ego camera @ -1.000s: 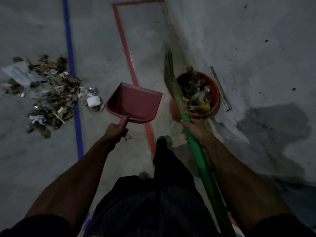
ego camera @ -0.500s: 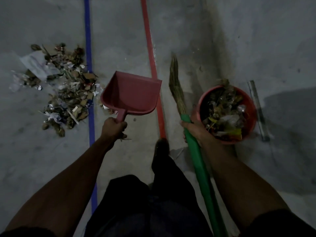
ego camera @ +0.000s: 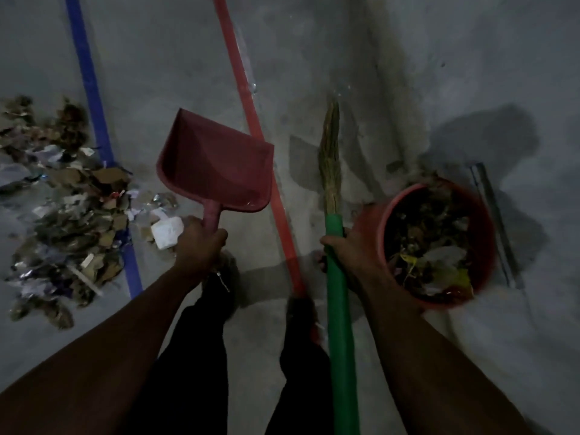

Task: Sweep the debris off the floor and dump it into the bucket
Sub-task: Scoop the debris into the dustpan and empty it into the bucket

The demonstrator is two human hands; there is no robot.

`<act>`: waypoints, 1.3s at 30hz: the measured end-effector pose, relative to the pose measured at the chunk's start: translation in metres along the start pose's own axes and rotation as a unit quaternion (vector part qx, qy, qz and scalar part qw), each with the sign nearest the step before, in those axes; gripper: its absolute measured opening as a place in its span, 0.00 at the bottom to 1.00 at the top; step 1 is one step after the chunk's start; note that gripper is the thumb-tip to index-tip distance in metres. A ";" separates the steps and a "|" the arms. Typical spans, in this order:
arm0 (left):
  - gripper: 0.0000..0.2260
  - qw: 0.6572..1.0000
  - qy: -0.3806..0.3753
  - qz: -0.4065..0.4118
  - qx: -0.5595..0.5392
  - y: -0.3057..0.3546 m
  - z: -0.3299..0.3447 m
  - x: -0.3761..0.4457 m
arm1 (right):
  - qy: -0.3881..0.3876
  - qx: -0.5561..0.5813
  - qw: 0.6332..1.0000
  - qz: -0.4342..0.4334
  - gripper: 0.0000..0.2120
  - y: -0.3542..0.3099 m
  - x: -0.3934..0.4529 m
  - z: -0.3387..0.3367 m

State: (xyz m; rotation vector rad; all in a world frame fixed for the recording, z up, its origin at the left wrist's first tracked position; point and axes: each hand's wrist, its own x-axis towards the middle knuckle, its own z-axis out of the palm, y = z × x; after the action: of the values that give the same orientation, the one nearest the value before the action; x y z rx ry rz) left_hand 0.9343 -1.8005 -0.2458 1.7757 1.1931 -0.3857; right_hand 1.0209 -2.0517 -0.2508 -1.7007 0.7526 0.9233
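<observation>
Left hand [ego camera: 197,246]: grips empty red plastic dustpan [ego camera: 216,164], debris pile [ego camera: 62,208] just left, awaiting scooping. Right hand [ego camera: 348,255]: clasps green-handled straw broom [ego camera: 337,277]; part-filled red bucket [ego camera: 483,233] close right for dumping.

The debris [ego camera: 62,208] is a loose heap of dry brown leaves, torn cardboard, paper scraps and shiny foil bits, spread on the grey floor to the left of the left hand [ego camera: 197,246]; a white crumpled lump [ego camera: 167,232] lies at its near edge, just beside that hand. The dustpan [ego camera: 219,166] is dark red plastic, its scoop held above the floor ahead of the left hand, which grips its short handle. The broom [ego camera: 332,196] has a green handle gripped by the right hand [ego camera: 348,259], with straw bristles pointing ahead of it. The bucket [ego camera: 485,233] is red, round and upright, just right of the right hand, heaped with leaves and scraps.
</observation>
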 end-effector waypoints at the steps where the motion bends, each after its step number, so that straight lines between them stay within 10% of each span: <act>1: 0.18 1.000 -0.010 0.002 0.016 -0.001 0.003 0.022 | 0.015 0.010 1.000 -0.001 0.09 0.002 0.014 0.013; 13: 0.13 0.975 0.001 0.088 0.205 -0.041 0.034 0.173 | 0.247 0.229 0.940 0.060 0.02 0.050 0.137 0.094; 19: 0.13 0.958 0.016 0.149 0.245 -0.061 0.050 0.206 | 0.181 0.182 0.951 0.174 0.09 0.078 0.185 0.095; 28: 0.14 0.962 0.026 0.128 0.241 -0.071 0.050 0.211 | 0.116 0.059 0.990 0.053 0.12 0.100 0.145 0.153; 39: 0.15 0.995 -0.032 0.033 0.087 -0.055 0.053 0.211 | 0.232 0.110 0.962 0.097 0.10 0.062 0.183 0.070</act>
State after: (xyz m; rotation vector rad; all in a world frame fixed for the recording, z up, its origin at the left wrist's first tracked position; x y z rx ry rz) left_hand 1.0005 -1.7219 -0.4453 1.9327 1.0795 -0.5163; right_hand 1.0469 -2.0124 -0.4506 -1.6793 1.3027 0.5406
